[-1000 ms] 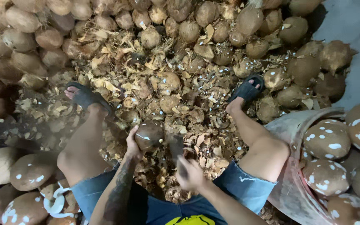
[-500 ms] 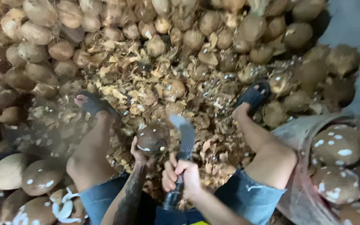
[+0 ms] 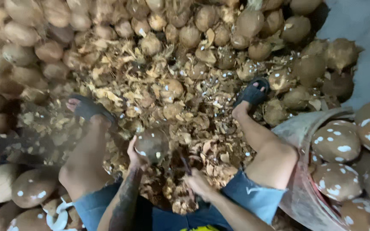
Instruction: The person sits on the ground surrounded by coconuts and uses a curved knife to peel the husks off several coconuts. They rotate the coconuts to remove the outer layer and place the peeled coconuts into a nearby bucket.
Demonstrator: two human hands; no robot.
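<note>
Head camera looks straight down between the person's knees, and the left hand (image 3: 134, 155) is cupped around a round brown half-shelled coconut (image 3: 151, 145), fingers wrapped on its left side, steadying it over the heap of pale husk chips and shell flakes (image 3: 180, 107). Half a second ago the curved grey blade stood raised, well above the nut; now it is down, and only a dark sliver of the knife (image 3: 185, 163) shows just right of the coconut, blurred by the swing. The right hand (image 3: 198, 184) is closed around the handle, low and close to the lap, fingers curled tight. That reads as a chop just landed on the nut's right flank, another slice of shell coming off, I'd judge. Black sandals (image 3: 253, 92) sit planted wide on either side of the litter, blue denim shorts (image 3: 253, 199) at the bottom edge. Brown coconuts speckled with white patches (image 3: 337, 143) fill a sack at the right, and unhusked tan coconuts (image 3: 43, 25) bank up along the top and left
</note>
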